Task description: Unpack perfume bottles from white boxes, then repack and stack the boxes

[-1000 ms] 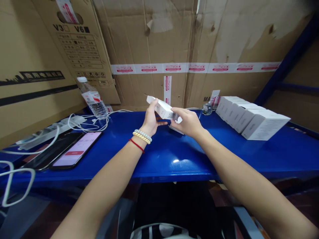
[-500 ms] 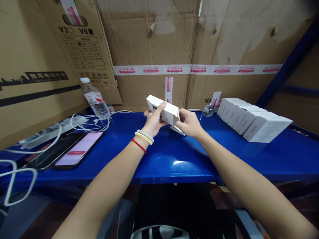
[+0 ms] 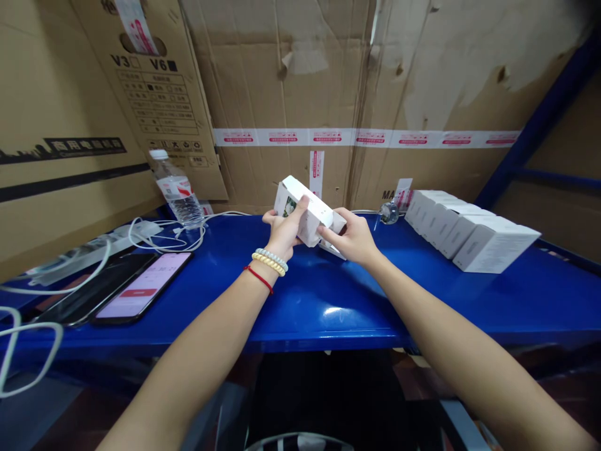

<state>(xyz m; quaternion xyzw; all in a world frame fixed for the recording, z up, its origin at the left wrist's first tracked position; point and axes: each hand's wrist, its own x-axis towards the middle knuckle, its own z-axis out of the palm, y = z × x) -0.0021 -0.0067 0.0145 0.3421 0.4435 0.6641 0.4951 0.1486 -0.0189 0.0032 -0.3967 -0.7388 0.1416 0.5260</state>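
Note:
A small white carton (image 3: 307, 210) with a printed picture on one side is held tilted above the blue shelf (image 3: 328, 294). My left hand (image 3: 282, 232), with bracelets at the wrist, is wrapped round its left end, thumb on top. My right hand (image 3: 350, 238) pinches the carton's right end, where a flap stands open. A flat white piece (image 3: 332, 249) lies on the shelf just under my right hand.
A row of white cartons (image 3: 469, 228) stands at the right. At the left lie two phones (image 3: 136, 294), white cables (image 3: 154, 235), a power strip (image 3: 70, 257) and a water bottle (image 3: 176, 188). Cardboard boxes (image 3: 328, 94) wall the back; a small clear object (image 3: 389, 212) sits by them.
Both hands have turned the carton, so its picture side now faces me, and lowered it slightly. My left thumb has moved onto its top.

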